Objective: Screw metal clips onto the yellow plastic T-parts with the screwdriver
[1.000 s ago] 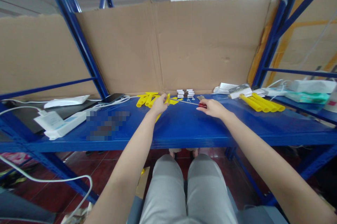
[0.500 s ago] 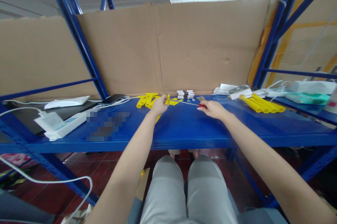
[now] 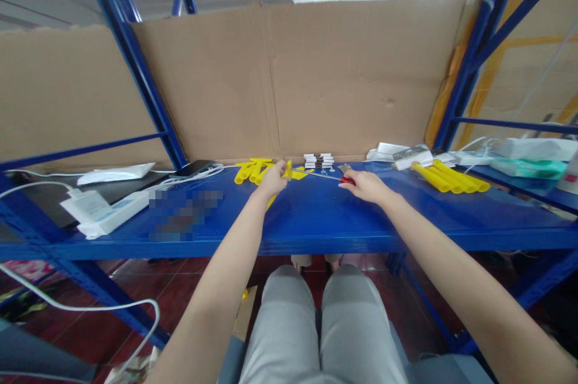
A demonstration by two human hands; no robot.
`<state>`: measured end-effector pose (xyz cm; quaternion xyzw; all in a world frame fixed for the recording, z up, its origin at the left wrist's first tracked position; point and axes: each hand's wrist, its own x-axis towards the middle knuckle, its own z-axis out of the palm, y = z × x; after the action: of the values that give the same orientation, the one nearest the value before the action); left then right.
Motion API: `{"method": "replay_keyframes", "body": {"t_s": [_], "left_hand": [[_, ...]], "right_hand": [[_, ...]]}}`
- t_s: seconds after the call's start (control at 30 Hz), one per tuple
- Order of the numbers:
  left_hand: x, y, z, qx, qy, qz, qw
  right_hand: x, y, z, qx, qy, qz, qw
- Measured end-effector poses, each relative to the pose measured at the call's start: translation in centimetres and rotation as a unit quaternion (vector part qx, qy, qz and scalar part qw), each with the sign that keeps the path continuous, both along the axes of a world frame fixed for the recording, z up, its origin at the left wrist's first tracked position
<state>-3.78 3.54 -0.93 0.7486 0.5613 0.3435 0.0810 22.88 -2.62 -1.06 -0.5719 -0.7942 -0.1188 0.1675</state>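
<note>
My right hand (image 3: 368, 186) is closed around the red handle of a screwdriver (image 3: 326, 177). Its long metal shaft points left, the tip reaching the yellow plastic piece (image 3: 271, 201) in my left hand (image 3: 273, 179). The fingers of that hand wrap round the piece and hide most of it, so its exact shape is unclear. Several yellow tubes (image 3: 244, 174) lie just left of it. Flat yellow bits (image 3: 300, 173) rest behind the screwdriver shaft. Small metal parts (image 3: 332, 170) lie near a stack of white and dark strips (image 3: 318, 161).
More yellow tubes (image 3: 449, 179) lie on the right of the blue shelf (image 3: 329, 221), beside white boxes (image 3: 412, 157). A white power strip (image 3: 118, 214), cables and a dark phone (image 3: 194, 168) are on the left. A cardboard sheet (image 3: 343, 77) stands behind, between blue posts.
Both hands, the screwdriver and the yellow piece stay nearly in place. Only a slight shift of the whole view shows.
</note>
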Motion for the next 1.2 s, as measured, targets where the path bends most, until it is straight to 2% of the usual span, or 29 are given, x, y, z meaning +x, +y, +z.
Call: {"method": "replay_keyframes", "body": {"t_s": [0.27,0.5,0.77,1.03,1.2], "left_hand": [[0.11,-0.07,0.00,-0.002,-0.007,0.003,1.000],[0.13,-0.10,0.09,-0.007,-0.015,-0.001,1.000],[-0.10,0.33,-0.18,0.003,-0.022,-0.001,1.000],[0.10,0.03,0.00,-0.008,-0.024,-0.004,1.000],[0.18,-0.07,0.05,-0.003,-0.025,0.000,1.000]], "right_hand": [[0.23,0.95,-0.74,-0.024,0.063,0.040,0.997],[0.17,0.42,-0.29,0.027,0.010,-0.002,1.000],[0.01,0.67,-0.57,-0.001,0.040,0.024,0.999],[0.12,0.35,-0.23,0.024,-0.002,-0.024,0.999],[0.22,0.47,-0.55,0.021,0.004,0.005,1.000]]}}
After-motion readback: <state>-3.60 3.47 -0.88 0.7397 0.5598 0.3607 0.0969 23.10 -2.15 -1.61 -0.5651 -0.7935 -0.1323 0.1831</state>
